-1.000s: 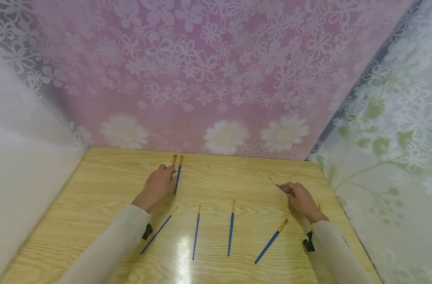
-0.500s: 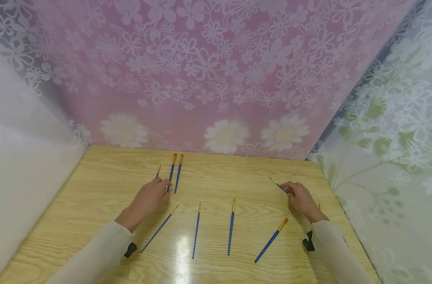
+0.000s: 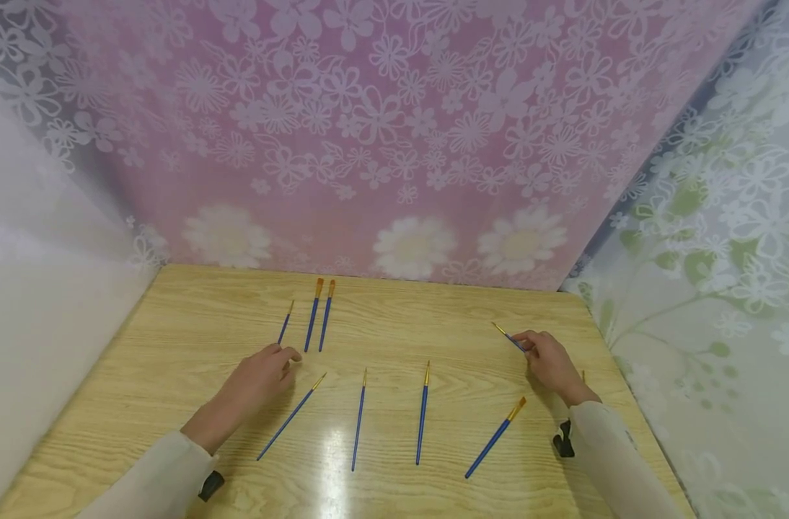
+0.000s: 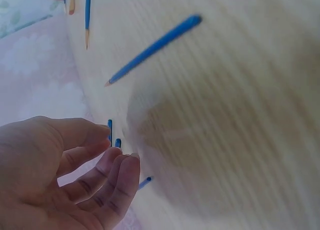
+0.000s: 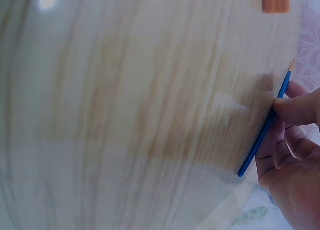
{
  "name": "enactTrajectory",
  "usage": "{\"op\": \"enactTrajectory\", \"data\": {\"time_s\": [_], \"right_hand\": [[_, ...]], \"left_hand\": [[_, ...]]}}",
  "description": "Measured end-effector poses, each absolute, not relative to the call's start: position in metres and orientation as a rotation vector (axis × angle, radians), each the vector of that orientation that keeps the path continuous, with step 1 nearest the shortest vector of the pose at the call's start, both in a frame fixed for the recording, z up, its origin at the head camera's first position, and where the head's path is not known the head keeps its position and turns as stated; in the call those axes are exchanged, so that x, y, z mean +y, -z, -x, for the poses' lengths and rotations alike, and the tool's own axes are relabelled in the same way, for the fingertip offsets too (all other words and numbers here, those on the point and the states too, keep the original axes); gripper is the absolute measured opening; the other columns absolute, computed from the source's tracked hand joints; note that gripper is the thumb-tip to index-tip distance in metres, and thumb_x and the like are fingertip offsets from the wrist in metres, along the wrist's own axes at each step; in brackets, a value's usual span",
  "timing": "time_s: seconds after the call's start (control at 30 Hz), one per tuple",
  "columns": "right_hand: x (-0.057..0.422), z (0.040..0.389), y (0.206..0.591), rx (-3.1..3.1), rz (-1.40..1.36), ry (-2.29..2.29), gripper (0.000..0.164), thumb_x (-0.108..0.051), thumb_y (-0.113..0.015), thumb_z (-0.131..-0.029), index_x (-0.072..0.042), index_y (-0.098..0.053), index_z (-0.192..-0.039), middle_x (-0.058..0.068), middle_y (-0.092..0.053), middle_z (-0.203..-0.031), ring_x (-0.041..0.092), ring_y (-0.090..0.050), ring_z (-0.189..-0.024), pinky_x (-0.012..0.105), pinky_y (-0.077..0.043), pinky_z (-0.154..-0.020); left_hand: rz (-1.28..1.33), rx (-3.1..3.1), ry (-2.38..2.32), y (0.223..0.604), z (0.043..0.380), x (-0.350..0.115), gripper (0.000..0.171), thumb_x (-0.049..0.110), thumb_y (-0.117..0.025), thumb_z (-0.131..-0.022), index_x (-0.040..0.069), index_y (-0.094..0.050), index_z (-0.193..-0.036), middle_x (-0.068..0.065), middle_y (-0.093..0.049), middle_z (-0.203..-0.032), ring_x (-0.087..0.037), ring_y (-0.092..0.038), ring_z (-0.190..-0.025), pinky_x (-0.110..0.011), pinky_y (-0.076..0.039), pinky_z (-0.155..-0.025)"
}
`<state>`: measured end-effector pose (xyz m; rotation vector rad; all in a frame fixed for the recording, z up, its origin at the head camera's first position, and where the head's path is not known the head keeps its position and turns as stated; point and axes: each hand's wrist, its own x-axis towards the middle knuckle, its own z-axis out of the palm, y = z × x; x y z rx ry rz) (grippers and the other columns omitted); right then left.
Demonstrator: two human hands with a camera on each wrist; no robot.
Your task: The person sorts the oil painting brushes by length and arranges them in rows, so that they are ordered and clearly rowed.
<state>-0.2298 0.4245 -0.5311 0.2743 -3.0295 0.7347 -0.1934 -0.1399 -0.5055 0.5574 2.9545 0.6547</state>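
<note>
My right hand (image 3: 552, 365) pinches a thin blue paintbrush (image 5: 265, 127) between thumb and fingers, its bristle tip pointing to the back left. My left hand (image 3: 254, 382) holds nothing; in the left wrist view its fingers (image 4: 124, 182) bend loosely with a gap to the thumb. Just beyond that hand lies a thin paintbrush (image 3: 285, 324), its handle end hidden by the hand in the head view. To its right, a flat brush (image 3: 313, 317) and a rounder-tipped brush (image 3: 327, 317) lie side by side near the back edge.
Across the front lie a slanted thin brush (image 3: 292, 417), two nearly upright ones (image 3: 359, 422) (image 3: 423, 414), and a slanted flat brush (image 3: 496, 438). Another brush tip (image 3: 583, 376) shows behind the right wrist. Patterned cloth (image 3: 407, 144) borders the wood-grain table (image 3: 433, 317).
My left hand has drawn back toward the front left, away from the two wide brushes, uncovering them and the thin brush on their left. My right hand stays in place with its paintbrush.
</note>
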Motion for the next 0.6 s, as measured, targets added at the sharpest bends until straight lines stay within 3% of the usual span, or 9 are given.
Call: {"op": "enactTrajectory", "data": {"time_s": [0.17, 0.33, 0.6], "right_hand": [[0.425, 0.230, 0.533, -3.034, -0.262, -0.734, 0.038, 0.013, -0.057, -0.102, 0.005, -0.067, -0.137, 0.026, -0.068, -0.111, 0.039, -0.067, -0.097, 0.060, -0.057, -0.086], [0.425, 0.231, 0.533, -3.044, -0.267, -0.718, 0.037, 0.013, -0.058, -0.102, 0.005, -0.067, -0.137, 0.026, -0.068, -0.111, 0.039, -0.067, -0.096, 0.060, -0.057, -0.085], [0.425, 0.231, 0.532, -3.043, -0.276, -0.716, 0.037, 0.013, -0.058, -0.102, 0.006, -0.066, -0.138, 0.026, -0.067, -0.111, 0.039, -0.067, -0.095, 0.060, -0.057, -0.085]], "left_hand": [[-0.564, 2.915, -0.684, 0.506, 0.182, -0.140, 0.023, 0.008, -0.063, -0.105, 0.006, -0.073, -0.126, -0.001, -0.065, -0.096, -0.010, -0.056, -0.079, -0.027, -0.050, -0.067], [-0.581, 2.914, -0.687, 0.504, 0.169, -0.136, 0.023, 0.010, -0.065, -0.104, 0.008, -0.074, -0.125, 0.001, -0.066, -0.097, -0.011, -0.062, -0.084, -0.032, -0.056, -0.073], [-0.604, 2.894, -0.706, 0.505, 0.154, -0.131, 0.022, 0.012, -0.077, -0.100, 0.009, -0.074, -0.121, 0.006, -0.062, -0.091, -0.005, -0.056, -0.076, -0.025, -0.051, -0.067]]}}
